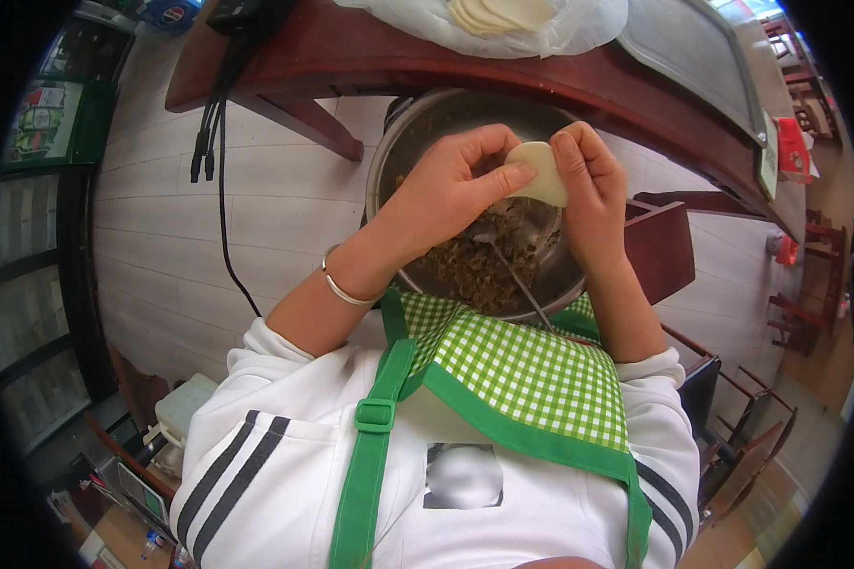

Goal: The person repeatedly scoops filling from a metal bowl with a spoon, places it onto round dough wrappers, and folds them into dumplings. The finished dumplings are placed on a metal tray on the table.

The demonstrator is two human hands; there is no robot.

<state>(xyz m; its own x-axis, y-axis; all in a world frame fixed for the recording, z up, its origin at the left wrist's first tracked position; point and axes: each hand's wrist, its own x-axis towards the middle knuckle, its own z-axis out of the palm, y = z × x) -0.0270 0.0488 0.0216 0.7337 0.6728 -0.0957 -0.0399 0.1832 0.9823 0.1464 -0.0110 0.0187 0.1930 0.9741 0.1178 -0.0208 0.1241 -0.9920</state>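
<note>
A pale round dough wrapper [546, 183] is stretched between my two hands, above a large metal bowl [391, 153]. My left hand [470, 167] pinches its left side between thumb and fingers. On the right edge, my right hand [589, 167] grips it with the thumb on top. Brown chopped filling [470, 274] lies in the lower part of the bowl. A metal spoon [516, 274] rests in the filling, its handle slanting toward the green checked apron [534, 377]. More wrappers [502, 16] are stacked on a plastic bag [427, 32] on the table.
A red-brown wooden table [313, 53] stands beyond the bowl, bearing a grey metal tray [690, 60] at right. Black cables [222, 192] hang from its left side. A wooden stool [658, 249] stands right of the bowl. Green-framed glass cabinets [50, 128] line the far left.
</note>
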